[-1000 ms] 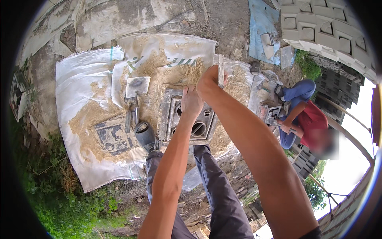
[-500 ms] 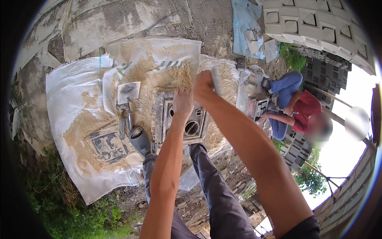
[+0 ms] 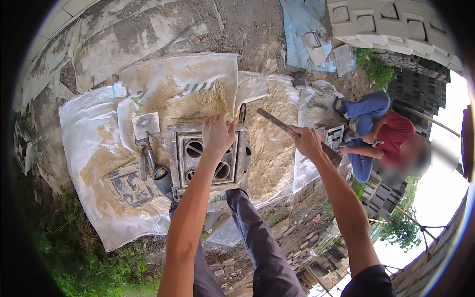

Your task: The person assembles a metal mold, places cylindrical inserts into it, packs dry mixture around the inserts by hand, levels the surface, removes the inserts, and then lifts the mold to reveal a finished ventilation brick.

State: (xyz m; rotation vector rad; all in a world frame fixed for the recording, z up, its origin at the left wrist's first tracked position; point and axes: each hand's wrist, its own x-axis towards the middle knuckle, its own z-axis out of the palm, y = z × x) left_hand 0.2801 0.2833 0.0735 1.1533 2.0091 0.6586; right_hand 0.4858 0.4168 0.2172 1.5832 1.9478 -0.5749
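A dark, square block mould (image 3: 174, 151) with round openings sits in front of me, between my lower legs. My left hand (image 3: 218, 136) grips its far rim, fingers bent over the edge and thumb to the right. Just right of those fingers a loop-shaped handle (image 3: 242, 113) sticks up from the mould. Well to the right, my right hand (image 3: 308, 142) is closed around a long, flat bar (image 3: 272, 120), held slantwise above the sand and apart from the mould.
Sandy mix (image 3: 269, 166) lies over white woven sheeting (image 3: 84, 128). On the left are a square-bladed trowel (image 3: 145, 124) and a patterned slab (image 3: 129, 185). A co-worker in a red shirt (image 3: 397, 129) crouches at the right by another mould (image 3: 334, 136). Grey blocks (image 3: 413, 86) are stacked behind.
My right hand has swung with the bar away from the mould's far right corner, rightward and nearer. The mould looks larger and tilted, its right side now showing. My left hand stays on its rim.
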